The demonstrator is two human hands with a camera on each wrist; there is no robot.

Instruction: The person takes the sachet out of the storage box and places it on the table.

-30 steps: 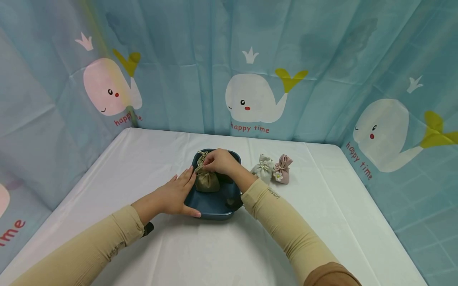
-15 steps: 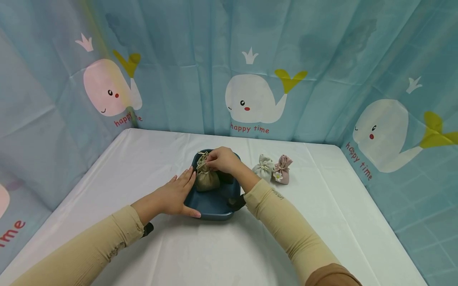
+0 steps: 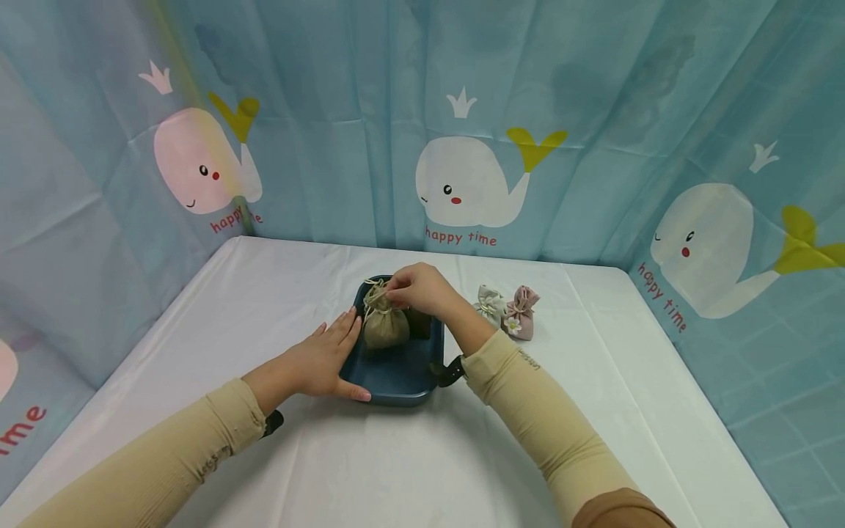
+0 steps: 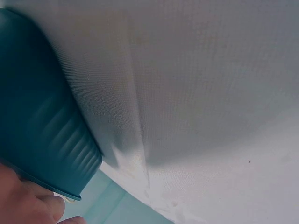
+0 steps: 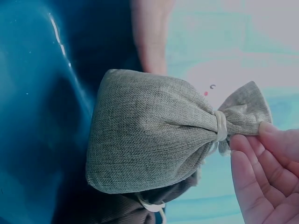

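Observation:
A dark blue tray [image 3: 396,381] sits mid-table. My right hand [image 3: 414,290] pinches the tied neck of an olive-green cloth pouch [image 3: 386,328] and holds it upright over the tray's far half. The right wrist view shows the pouch [image 5: 149,135] hanging from my fingertips [image 5: 261,158], with a darker pouch [image 5: 124,205] under it inside the tray [image 5: 37,116]. My left hand [image 3: 323,358] lies flat with straight fingers against the tray's left rim, thumb along the front corner. In the left wrist view the tray's ribbed outer wall [image 4: 42,126] is beside my fingertips [image 4: 28,205].
A white pouch [image 3: 488,304] and a pink pouch [image 3: 521,312] stand on the white tablecloth [image 3: 396,469] just right of the tray. Blue curtains printed with whales [image 3: 462,183] close in the table at the back and both sides.
My right hand has risen and shifted slightly right, lifting the olive pouch from the tray floor to an upright hang. The left hand and the tray have stayed put.

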